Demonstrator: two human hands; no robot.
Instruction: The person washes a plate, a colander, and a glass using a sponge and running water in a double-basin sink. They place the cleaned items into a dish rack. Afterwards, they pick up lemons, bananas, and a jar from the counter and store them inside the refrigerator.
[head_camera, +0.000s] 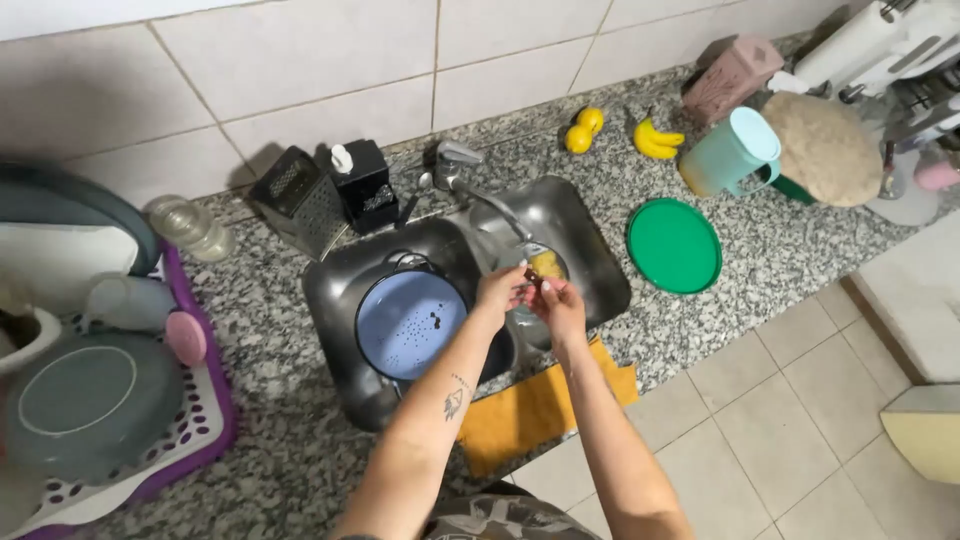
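We looked down on a speckled granite counter (270, 300) running under a wall of pale tiles (300, 70). Set into it was a steel sink (345, 300), and over the front edge hung an orange cloth (520, 415).

At far left sat a purple-rimmed drying rack (215, 400) loaded with a grey plate (85, 400) and other pale dishes. Inside the sink lay a blue enamel pot (410, 325) with dark specks on its bottom. On the counter to the right we noted a round green lid (674, 245), a mint-green pitcher (730, 152) lying tilted, and a beige round thing we could not identify (825, 148). Behind the sink stood a box grater (300, 200), a black soap dispenser (362, 185) and the tap (455, 165); further back, a bunch of bananas (657, 140) and two small yellow fruits (584, 130).

Both forearms reached in from the bottom edge and met over the right part of the sink. The left hand (500, 290) was curled, fingers bent inward; the right hand (560, 305) was likewise curled, its fingertips pinched toward the left. Between them we made out only a small dark object, too small to name. Just beyond the fingers, in the sink, rested a yellow sponge (546, 264); we could not tell whether either hand touched it.
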